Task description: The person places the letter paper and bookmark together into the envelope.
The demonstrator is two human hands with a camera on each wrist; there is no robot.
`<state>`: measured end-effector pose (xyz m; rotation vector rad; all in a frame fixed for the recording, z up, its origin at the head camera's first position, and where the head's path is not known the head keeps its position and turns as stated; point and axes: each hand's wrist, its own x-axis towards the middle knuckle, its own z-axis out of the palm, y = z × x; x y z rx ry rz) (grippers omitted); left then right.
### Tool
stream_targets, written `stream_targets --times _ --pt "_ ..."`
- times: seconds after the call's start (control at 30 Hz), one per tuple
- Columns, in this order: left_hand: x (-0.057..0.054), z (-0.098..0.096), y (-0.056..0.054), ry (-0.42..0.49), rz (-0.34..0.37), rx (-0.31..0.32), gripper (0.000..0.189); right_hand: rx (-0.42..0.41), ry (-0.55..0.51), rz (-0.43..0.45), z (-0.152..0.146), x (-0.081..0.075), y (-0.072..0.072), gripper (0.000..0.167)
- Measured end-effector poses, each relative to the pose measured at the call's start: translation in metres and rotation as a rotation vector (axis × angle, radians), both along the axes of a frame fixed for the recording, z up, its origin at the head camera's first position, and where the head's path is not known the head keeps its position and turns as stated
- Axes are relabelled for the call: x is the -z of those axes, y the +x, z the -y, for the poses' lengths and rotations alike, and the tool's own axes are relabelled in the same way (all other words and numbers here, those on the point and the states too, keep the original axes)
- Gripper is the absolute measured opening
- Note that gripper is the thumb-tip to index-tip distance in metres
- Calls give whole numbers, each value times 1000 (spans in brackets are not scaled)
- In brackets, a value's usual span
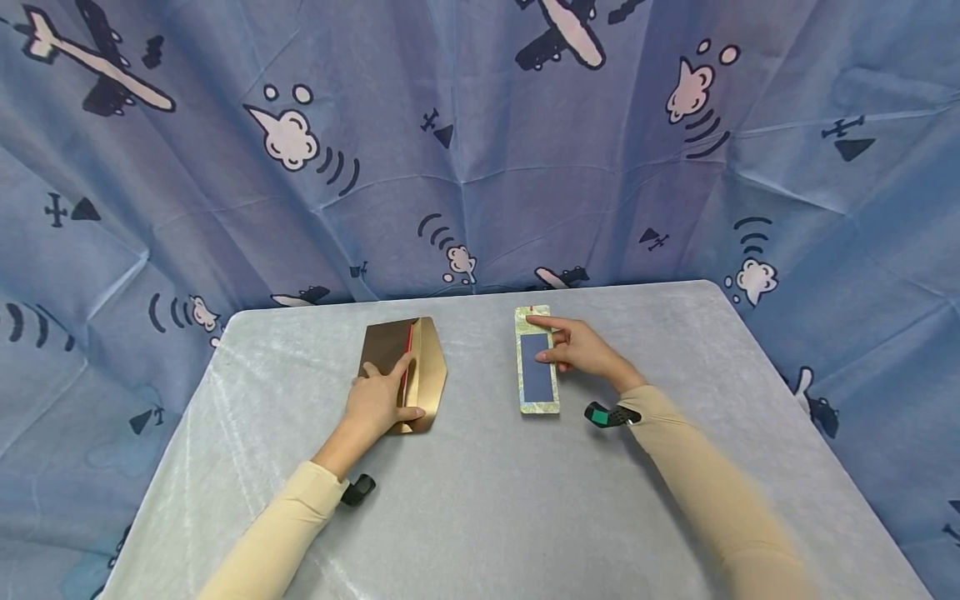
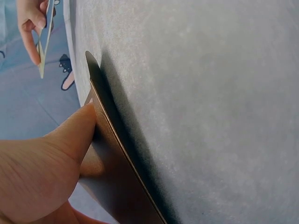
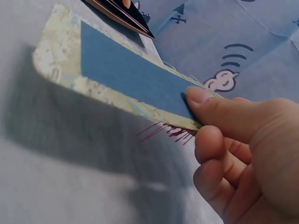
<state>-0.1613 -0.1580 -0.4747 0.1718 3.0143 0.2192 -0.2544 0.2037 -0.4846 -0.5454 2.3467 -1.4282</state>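
A bronze-gold envelope (image 1: 429,350) lies at the left middle of the table, its flap turned out to the right and a red strip showing at its mouth. My left hand (image 1: 373,402) holds it, fingers by the mouth and thumb near the lower part of the flap. In the left wrist view the thumb presses the edge of the envelope (image 2: 117,186), which stands tilted off the cloth. My right hand (image 1: 588,350) pinches a bookmark (image 3: 126,65) with a pale patterned border and a blue panel. Red tassel threads (image 3: 175,132) hang by its gripped end.
A pale grey cloth covers the table (image 1: 480,508). Behind it hangs a blue curtain (image 1: 525,167) printed with aeroplanes and clouds, reaching the table's far edge. Black straps are on both wrists; the right one carries a green piece (image 1: 600,416).
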Motion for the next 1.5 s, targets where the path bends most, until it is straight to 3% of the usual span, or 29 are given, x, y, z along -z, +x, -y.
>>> stream_targets --times 0.6,1.5 --pt "-2 0 0 -7 -6 1 103 4 -40 12 50 3 -5 69" --pt "1 0 0 -15 0 -3 104 3 -66 -67 117 19 -10 67"
